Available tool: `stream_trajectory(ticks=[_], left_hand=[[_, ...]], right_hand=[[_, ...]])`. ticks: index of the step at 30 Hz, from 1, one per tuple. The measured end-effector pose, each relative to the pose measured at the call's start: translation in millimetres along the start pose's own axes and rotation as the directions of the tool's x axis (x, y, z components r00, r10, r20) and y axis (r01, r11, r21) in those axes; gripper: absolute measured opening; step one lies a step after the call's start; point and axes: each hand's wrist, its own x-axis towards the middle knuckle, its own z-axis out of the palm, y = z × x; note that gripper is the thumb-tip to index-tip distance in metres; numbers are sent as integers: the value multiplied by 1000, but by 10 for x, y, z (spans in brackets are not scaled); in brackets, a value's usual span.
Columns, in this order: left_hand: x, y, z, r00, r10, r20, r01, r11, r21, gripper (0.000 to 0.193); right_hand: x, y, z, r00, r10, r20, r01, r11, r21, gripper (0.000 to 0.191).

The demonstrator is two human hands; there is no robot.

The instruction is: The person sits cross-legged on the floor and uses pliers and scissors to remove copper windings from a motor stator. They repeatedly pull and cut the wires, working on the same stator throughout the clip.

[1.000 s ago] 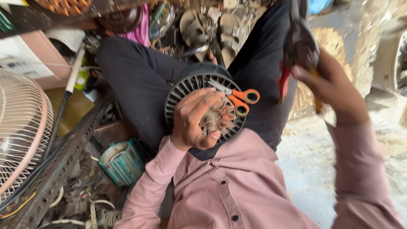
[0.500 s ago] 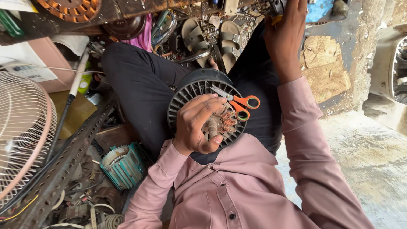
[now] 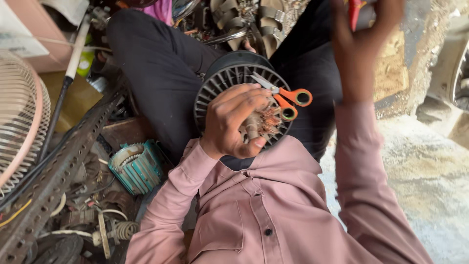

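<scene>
Junk and old machine parts lie all around on the floor of this messy workshop. Seen from the head camera, the person sits on the ground in a pink shirt [image 3: 273,215] and dark trousers [image 3: 156,73].

A round black fan part [image 3: 215,88] with many thin slots rests on the person's lap. The left hand [image 3: 234,122] lies on top of it. Its fingers are curled around a small bundle of copper wire [image 3: 266,122] in the middle of the round part, and the thumb presses in from below.

A pair of scissors [image 3: 286,98] with orange handles lies on the round part, just beside the left hand's fingertips. The blades point up and to the left.

The right hand [image 3: 361,44] is lifted high, well apart from the lap, near the top edge. It is blurry. Its fingers look closed around a tool with a red handle [image 3: 354,12], but I cannot tell what kind of tool it is.

To the left stands a pale fan cage [image 3: 19,117] made of thin wires. A long rusty metal bar with holes [image 3: 58,171] leans across the pile next to it. Near the person's left elbow sits a small teal motor [image 3: 137,166]. A white stick with a dark lower part [image 3: 68,73] leans by a cardboard box [image 3: 29,34]. On the right the floor [image 3: 430,171] is grey and dusty.
</scene>
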Motion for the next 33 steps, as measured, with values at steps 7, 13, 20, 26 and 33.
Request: stream_trajectory(ticks=[7,13,20,26,33], left_hand=[[-34,-28,14,1000,9,-15,-9,1000,-13,70],[-44,-7,23,1000,15,-12,-15,1000,2,71],[-28,17,16,1000,4,-6,-4,1000,11,70],[-21,-27,-9,999,29,14,-29,999,17,69],[13,-72,-34,999,22,49,-20,999,-38,67]], right_hand=[[-103,-1117,-920,842,74,534,-236,941,243,11],[-127,-1401,-815,740,87,667,-112,994,-5,39],[-345,-1107,-733,545,308,780,-673,716,187,53],[-593,-863,-730,447,309,839,-884,11,467,46],[-635,-907,-972,390,267,881,-906,283,315,58]])
